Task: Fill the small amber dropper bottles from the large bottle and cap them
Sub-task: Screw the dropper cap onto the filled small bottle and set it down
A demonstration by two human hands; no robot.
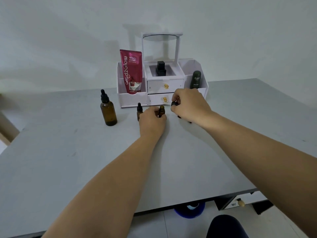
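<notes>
My left hand grips a small amber bottle that stands uncapped on the grey table. Just right of its open neck, my right hand pinches a black dropper cap, held a little above the table. A second small amber bottle with its black dropper cap on stands right behind my left hand. The large amber bottle, capped with a black dropper, stands further left. Dark shapes under my right hand are mostly hidden.
A white cosmetic organiser with two drawers stands at the back, holding a pink tube, a black perfume bottle and a dark green bottle. The table's front edge runs lower right above a blue tub on the floor.
</notes>
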